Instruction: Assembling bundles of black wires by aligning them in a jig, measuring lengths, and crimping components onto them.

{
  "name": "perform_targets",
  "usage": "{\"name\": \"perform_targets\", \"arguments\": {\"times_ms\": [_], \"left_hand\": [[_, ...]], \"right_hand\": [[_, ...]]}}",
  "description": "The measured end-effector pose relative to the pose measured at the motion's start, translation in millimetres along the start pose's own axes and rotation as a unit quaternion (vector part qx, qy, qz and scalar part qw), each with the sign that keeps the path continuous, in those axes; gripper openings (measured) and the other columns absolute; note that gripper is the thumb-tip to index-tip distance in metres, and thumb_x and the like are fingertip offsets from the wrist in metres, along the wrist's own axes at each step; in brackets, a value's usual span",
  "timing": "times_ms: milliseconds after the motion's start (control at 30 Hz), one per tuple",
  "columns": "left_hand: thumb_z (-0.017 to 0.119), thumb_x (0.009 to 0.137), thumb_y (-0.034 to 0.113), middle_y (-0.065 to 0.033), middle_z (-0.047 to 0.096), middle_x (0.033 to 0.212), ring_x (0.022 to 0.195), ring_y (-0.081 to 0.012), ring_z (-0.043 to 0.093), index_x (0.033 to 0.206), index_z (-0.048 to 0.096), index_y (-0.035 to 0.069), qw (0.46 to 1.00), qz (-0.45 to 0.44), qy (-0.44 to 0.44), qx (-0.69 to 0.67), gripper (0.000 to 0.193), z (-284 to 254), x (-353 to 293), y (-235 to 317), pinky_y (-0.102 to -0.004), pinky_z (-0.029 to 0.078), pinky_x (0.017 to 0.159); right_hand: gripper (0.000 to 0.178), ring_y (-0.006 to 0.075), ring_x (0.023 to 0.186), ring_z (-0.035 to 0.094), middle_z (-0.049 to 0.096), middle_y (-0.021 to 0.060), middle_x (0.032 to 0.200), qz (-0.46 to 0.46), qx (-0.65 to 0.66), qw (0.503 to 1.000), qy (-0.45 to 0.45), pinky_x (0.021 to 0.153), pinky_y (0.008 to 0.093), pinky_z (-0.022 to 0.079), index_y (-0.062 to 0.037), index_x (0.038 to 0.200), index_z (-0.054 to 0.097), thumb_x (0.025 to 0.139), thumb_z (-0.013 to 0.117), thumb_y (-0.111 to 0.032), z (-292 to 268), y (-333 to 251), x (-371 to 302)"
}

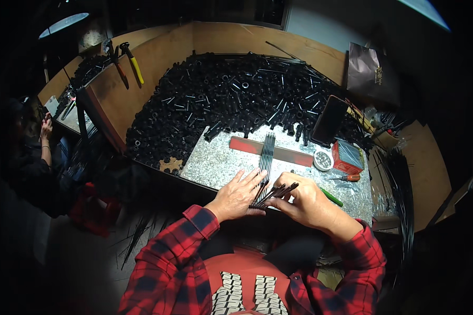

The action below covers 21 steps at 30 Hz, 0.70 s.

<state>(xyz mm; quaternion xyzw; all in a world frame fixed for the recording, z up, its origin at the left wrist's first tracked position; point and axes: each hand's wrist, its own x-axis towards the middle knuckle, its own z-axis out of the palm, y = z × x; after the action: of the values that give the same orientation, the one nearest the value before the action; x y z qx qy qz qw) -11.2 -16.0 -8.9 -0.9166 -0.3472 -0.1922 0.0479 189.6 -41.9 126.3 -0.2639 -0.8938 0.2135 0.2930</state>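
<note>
Stretched out flat, the fingers of my left hand (pixel 237 195) rest along a row of thin dark rods (pixel 268 149), with the thumb near the rods' close ends. The far ends of the rods lie across a long flat red bar (pixel 247 145) on a speckled pale work surface (pixel 207 163). My right hand (pixel 306 202) is closed around a small bunch of dark thin pieces (pixel 285 190), whose tips stick out between thumb and fingers close to the rods' near ends. The right fingers partly hide this bunch.
A large heap of black tubular parts (pixel 220 89) fills the back. Right of the bar are a white cup (pixel 323 160), a red box (pixel 348 157), a screwdriver (pixel 352 178) and a phone (pixel 329 119). Pliers (pixel 132 63) hang on the left wooden board. Another person's hand (pixel 46 127) shows far left.
</note>
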Motion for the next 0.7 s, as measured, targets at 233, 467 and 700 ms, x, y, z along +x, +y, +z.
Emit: {"name": "perform_targets", "arguments": {"times_ms": [233,467,700], "left_hand": [[0.059,0.078,0.062,-0.0148,0.039,0.145,0.136,-0.0294,0.035,0.136,0.042,-0.001,1.0,-0.012,0.002,-0.004,0.087,3,-1,2,-0.0482,0.031,0.109],[0.061,0.077,0.062,-0.0131,0.038,0.146,0.136,-0.0277,0.034,0.142,0.033,0.002,1.0,-0.016,-0.003,0.002,0.093,-2,2,4,-0.0473,0.029,0.11],[0.061,0.078,0.061,-0.0139,0.037,0.146,0.136,-0.0277,0.033,0.143,0.035,0.007,1.0,-0.027,0.002,-0.008,0.089,-3,2,-1,-0.0476,0.029,0.109]], "right_hand": [[0.022,0.028,0.065,0.058,0.055,0.0117,0.073,0.011,-0.012,1.0,-0.017,0.058,0.0348,0.044,0.0003,0.08,0.053,0.075,0.075,-0.005,-5,-1,-7],[0.018,0.0264,0.065,0.058,0.058,0.0128,0.073,0.013,-0.003,1.0,-0.006,0.059,0.0332,0.044,0.002,0.076,0.056,0.072,0.074,0.0,-21,-15,1],[0.015,0.0175,0.07,0.058,0.059,0.0094,0.076,-0.003,-0.004,0.999,0.049,0.062,0.03,0.044,0.0003,0.073,0.057,0.072,0.072,0.005,-58,-49,17]]}}
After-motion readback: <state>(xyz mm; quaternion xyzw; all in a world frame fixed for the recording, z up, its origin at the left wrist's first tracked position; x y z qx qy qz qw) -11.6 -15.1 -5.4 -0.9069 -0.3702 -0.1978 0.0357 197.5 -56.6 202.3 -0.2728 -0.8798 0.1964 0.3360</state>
